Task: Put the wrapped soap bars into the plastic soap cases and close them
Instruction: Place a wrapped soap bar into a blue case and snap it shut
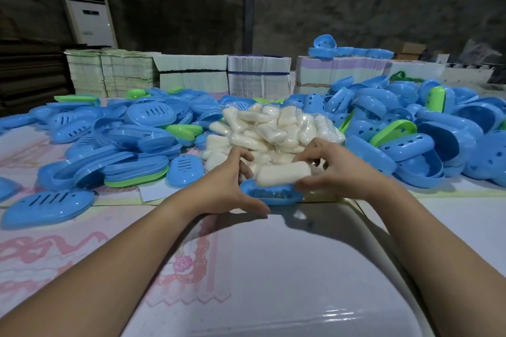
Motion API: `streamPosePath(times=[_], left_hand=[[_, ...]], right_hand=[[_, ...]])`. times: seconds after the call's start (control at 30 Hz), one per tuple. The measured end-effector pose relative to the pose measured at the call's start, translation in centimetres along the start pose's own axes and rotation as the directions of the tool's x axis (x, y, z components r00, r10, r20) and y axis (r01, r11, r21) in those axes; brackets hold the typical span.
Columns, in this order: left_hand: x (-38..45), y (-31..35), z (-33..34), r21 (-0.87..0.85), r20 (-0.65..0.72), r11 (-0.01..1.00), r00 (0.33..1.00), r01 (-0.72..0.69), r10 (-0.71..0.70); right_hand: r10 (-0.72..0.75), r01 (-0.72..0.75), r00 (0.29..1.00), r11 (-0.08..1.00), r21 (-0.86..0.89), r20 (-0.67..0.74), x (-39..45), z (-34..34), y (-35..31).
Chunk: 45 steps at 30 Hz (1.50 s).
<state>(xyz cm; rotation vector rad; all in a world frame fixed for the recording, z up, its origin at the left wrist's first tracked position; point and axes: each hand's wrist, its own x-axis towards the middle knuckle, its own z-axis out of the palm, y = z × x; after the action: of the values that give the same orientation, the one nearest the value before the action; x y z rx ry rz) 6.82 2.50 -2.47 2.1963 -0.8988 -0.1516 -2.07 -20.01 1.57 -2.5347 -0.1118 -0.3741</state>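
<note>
Head view: the left hand (232, 186) grips a blue case (271, 194) by its left end, thumb under the near rim. The right hand (332, 172) pinches a soap bar (283, 174) lying across the case. Between and beyond the hands sits the soap pile (273, 128) on the counter (273, 268).

Case piles (115, 142) flank hands; near table (273, 268) open.

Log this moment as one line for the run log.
step: seating soap | left hand: holds blue case tray | right hand: holds wrapped soap bar | lid: not on
</note>
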Motion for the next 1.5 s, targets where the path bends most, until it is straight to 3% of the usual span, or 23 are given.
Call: streamPosePath(times=[0.1,0.17,0.4,0.53,0.63,0.7,0.73,0.8,0.83,0.93,1.07,1.23,1.33,1.43,1.5], left_hand=[[-0.1,0.1,0.1,0.073,0.011,0.994,0.997,-0.078,0.077],[-0.2,0.2,0.0,0.088,0.013,0.990,0.994,-0.107,0.106],[-0.2,0.3,0.0,0.072,-0.004,0.993,0.996,-0.092,0.092],[-0.2,0.3,0.2,0.108,-0.009,0.990,0.995,-0.096,0.098],[-0.3,0.3,0.3,0.104,-0.017,0.990,0.995,-0.099,0.102],[-0.3,0.3,0.4,0.090,-0.028,0.991,0.994,-0.098,0.101],[-0.3,0.3,0.4,0.086,-0.032,0.991,0.994,-0.098,0.102],[-0.3,0.2,0.6,0.089,-0.032,0.991,0.994,-0.102,0.106],[-0.3,0.2,0.6,0.093,-0.032,0.990,0.993,-0.106,0.109],[-0.3,0.1,0.7,0.111,-0.026,0.988,0.993,-0.111,0.114],[-0.4,0.1,0.7,0.120,-0.013,0.986,0.993,-0.113,0.115],[-0.4,-0.1,0.9,0.156,-0.005,0.979,0.991,-0.130,0.132],[-0.3,-0.2,0.8,0.144,0.014,0.981,0.992,-0.129,0.128],[-0.4,-0.2,0.6,0.128,0.019,0.985,0.994,-0.114,0.112],[-0.4,-0.1,0.6,0.111,0.006,0.990,0.996,-0.089,0.088]], right_hand=[[-0.099,0.110,0.986,0.991,-0.079,0.133,0.0,1.3,-0.4],[-0.113,0.124,0.982,0.990,-0.068,0.150,0.1,1.9,-0.4],[-0.015,0.015,1.000,0.998,-0.061,0.000,0.4,1.3,0.3],[0.054,-0.053,0.998,0.996,-0.079,0.013,0.5,1.5,0.7],[0.027,-0.024,0.999,0.993,-0.116,0.025,0.5,1.9,0.7],[0.024,-0.033,0.997,0.991,-0.131,-0.076,0.7,1.5,0.8],[0.048,-0.075,0.978,0.989,-0.124,-0.204,0.8,1.1,1.1],[0.135,-0.233,0.866,0.961,-0.149,-0.482,0.7,0.0,1.9],[0.182,-0.331,0.811,0.926,-0.180,-0.556,0.6,-0.5,2.3],[0.349,-0.526,0.769,0.822,-0.220,-0.535,0.5,-1.3,3.6],[0.433,-0.576,0.778,0.781,-0.241,-0.455,0.4,-0.9,4.2],[0.348,-0.494,0.767,0.856,-0.150,-0.540,0.3,-0.6,4.0],[0.181,-0.273,0.768,0.960,-0.059,-0.614,0.4,-0.6,2.9],[0.129,0.030,0.752,0.973,0.228,-0.647,0.2,-0.5,1.0],[0.193,0.167,0.779,0.853,0.495,-0.596,-0.1,-0.5,-0.2]])
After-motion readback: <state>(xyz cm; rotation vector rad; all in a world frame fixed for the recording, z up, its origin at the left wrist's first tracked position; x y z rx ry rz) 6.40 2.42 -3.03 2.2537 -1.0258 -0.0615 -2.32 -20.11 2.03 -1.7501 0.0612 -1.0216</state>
